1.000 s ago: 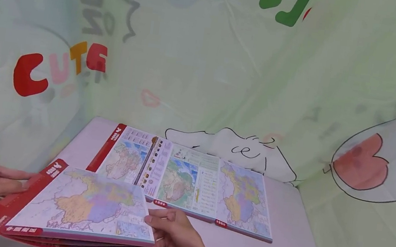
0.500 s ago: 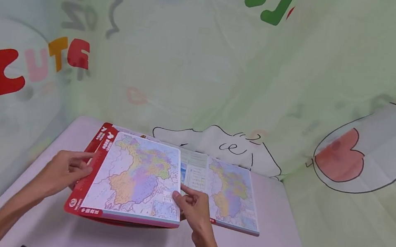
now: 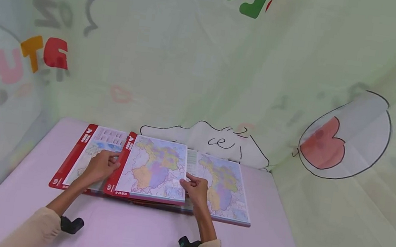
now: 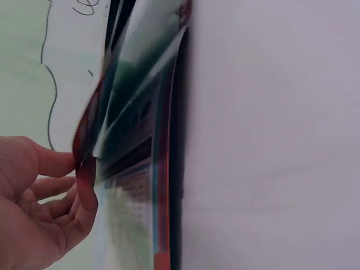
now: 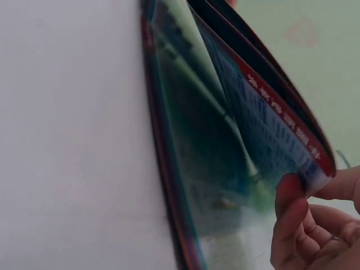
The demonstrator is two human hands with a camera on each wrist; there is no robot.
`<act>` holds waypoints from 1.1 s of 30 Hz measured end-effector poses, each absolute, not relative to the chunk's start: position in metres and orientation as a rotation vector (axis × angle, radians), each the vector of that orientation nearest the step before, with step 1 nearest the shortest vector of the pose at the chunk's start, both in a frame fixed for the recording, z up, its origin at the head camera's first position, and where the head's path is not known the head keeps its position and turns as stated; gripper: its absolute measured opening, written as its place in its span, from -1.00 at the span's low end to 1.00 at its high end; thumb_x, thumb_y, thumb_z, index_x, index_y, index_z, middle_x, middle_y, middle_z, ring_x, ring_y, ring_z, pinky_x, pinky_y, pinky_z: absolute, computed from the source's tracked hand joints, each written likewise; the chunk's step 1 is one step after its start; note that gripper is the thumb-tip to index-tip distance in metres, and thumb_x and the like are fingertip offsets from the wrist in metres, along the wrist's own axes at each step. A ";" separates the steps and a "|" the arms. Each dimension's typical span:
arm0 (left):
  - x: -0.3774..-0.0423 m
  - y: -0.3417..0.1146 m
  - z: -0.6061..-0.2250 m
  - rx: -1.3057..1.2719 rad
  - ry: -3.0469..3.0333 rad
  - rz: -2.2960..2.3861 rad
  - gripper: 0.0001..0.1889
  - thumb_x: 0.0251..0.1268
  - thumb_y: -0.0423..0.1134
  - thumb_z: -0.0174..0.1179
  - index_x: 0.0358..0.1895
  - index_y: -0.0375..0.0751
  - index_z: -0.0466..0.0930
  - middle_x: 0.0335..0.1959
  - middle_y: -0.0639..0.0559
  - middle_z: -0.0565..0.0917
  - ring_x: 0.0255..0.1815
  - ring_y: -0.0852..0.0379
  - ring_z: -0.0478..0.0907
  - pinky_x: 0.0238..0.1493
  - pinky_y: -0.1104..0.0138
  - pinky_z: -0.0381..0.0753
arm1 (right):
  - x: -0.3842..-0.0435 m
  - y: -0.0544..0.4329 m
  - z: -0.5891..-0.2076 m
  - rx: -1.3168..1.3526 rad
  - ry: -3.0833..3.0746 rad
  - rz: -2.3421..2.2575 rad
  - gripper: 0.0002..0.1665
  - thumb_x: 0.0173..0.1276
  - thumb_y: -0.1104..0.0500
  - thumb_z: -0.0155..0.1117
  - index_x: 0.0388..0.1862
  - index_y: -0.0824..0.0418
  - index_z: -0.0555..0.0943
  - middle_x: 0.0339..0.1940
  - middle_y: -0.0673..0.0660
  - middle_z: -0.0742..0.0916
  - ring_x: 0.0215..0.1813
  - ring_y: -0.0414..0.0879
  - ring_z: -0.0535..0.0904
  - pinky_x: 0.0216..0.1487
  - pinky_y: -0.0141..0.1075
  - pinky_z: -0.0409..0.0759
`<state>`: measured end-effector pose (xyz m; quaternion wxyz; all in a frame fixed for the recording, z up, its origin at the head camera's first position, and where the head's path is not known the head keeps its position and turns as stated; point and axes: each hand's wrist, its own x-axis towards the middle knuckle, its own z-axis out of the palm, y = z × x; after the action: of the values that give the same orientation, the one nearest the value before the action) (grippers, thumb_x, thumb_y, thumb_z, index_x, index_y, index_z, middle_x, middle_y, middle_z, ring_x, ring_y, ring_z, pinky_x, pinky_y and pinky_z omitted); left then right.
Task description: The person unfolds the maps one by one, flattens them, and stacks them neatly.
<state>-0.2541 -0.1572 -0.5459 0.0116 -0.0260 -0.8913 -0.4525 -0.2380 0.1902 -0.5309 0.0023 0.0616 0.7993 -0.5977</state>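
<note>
A folded map (image 3: pixel 154 168) with a red left border and a coloured printed face is held slightly above a wider map. My left hand (image 3: pixel 102 165) pinches its red edge between thumb and fingers. At the opposite edge, my right hand (image 3: pixel 196 190) grips it the same way. Several folded layers (image 5: pixel 275 112) show on its underside in the right wrist view. Beneath lies the wider map (image 3: pixel 223 185), its middle covered, with a red strip (image 3: pixel 71 157) at the left. The left wrist view shows a gap between the held map's edge (image 4: pixel 87 124) and the lower sheet (image 4: pixel 135 214).
The table (image 3: pixel 123 230) has a pale, pinkish cover. A light green printed curtain (image 3: pixel 174 74) stands behind it and along both sides. A black device (image 3: pixel 72 225) sits at the left wrist and another black device (image 3: pixel 189 244) at the right.
Both hands have carried the folded map from the front left, forward and rightward, over the wider map. Both hands still grip its edges. The head view has shifted, and the sleeves now show.
</note>
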 end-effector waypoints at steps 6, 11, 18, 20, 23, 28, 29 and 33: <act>-0.265 -0.157 -0.558 0.041 -2.763 -1.449 -0.49 0.48 -0.35 0.35 0.35 -0.63 0.57 -0.09 -0.46 0.79 -0.26 -0.16 0.79 -0.33 0.20 0.75 | -0.254 0.187 -0.555 0.115 2.739 -1.656 -0.52 0.43 0.24 0.53 0.28 0.38 0.74 -0.59 0.05 0.73 -0.60 -0.24 0.43 -0.57 -0.41 0.35; -0.264 -0.153 -0.563 0.143 -2.746 -1.437 -0.47 0.44 -0.29 0.41 0.34 -0.58 0.59 -0.11 -0.44 0.81 -0.28 -0.18 0.80 -0.40 0.27 0.66 | -0.253 0.185 -0.562 0.103 2.904 -1.478 -0.55 0.29 0.27 0.62 0.14 0.38 0.81 -0.33 0.19 0.82 -0.37 -0.16 0.61 -0.40 -0.35 0.54; -0.263 -0.147 -0.567 0.139 -2.709 -1.450 -0.44 0.38 -0.31 0.44 0.35 -0.57 0.58 -0.10 -0.44 0.80 -0.27 -0.24 0.82 -0.38 0.18 0.77 | -0.259 0.186 -0.562 0.114 2.912 -1.462 -0.44 0.24 0.38 0.62 0.25 0.42 0.75 -0.28 0.24 0.81 -0.35 -0.15 0.66 -0.37 -0.40 0.55; -0.264 -0.146 -0.567 0.148 -2.720 -1.448 -0.44 0.38 -0.31 0.44 0.36 -0.56 0.58 -0.09 -0.43 0.80 -0.26 -0.23 0.82 -0.37 0.19 0.77 | -0.260 0.187 -0.562 0.138 2.910 -1.439 -0.44 0.23 0.37 0.63 0.24 0.42 0.75 -0.23 0.23 0.83 -0.32 -0.17 0.65 -0.35 -0.42 0.54; -0.265 -0.143 -0.567 0.151 -2.733 -1.444 -0.43 0.38 -0.30 0.44 0.36 -0.55 0.58 -0.10 -0.43 0.80 -0.25 -0.22 0.82 -0.36 0.17 0.78 | -0.259 0.188 -0.560 0.148 2.915 -1.418 -0.42 0.23 0.38 0.64 0.25 0.43 0.74 -0.16 0.25 0.85 -0.29 -0.16 0.61 -0.33 -0.41 0.52; -0.267 -0.142 -0.566 0.142 -2.727 -1.425 -0.44 0.37 -0.29 0.45 0.34 -0.54 0.60 -0.13 -0.40 0.80 -0.26 -0.22 0.81 -0.36 0.16 0.79 | -0.260 0.190 -0.556 0.075 2.889 -1.439 -0.35 0.27 0.41 0.60 0.35 0.47 0.65 -0.07 0.31 0.83 -0.25 -0.11 0.58 -0.32 -0.43 0.51; -0.267 -0.142 -0.566 0.145 -2.727 -1.425 -0.44 0.37 -0.29 0.45 0.34 -0.54 0.60 -0.13 -0.40 0.80 -0.26 -0.22 0.81 -0.36 0.15 0.79 | -0.260 0.191 -0.555 0.057 2.866 -1.456 -0.32 0.28 0.42 0.60 0.38 0.47 0.63 -0.06 0.32 0.81 -0.23 -0.10 0.59 -0.31 -0.44 0.53; -0.264 -0.142 -0.566 0.173 -2.743 -1.439 -0.42 0.35 -0.28 0.46 0.36 -0.52 0.59 -0.11 -0.40 0.80 -0.27 -0.22 0.81 -0.37 0.15 0.82 | -0.260 0.198 -0.550 -0.048 2.736 -1.547 -0.17 0.29 0.44 0.58 0.53 0.44 0.50 -0.03 0.36 0.75 -0.19 -0.08 0.64 -0.29 -0.43 0.63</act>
<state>-0.2643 -0.1424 -0.5662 0.0196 0.0557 -0.8840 -0.4637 -0.2604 0.1985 -0.5503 -0.0010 -0.0154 0.8703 -0.4922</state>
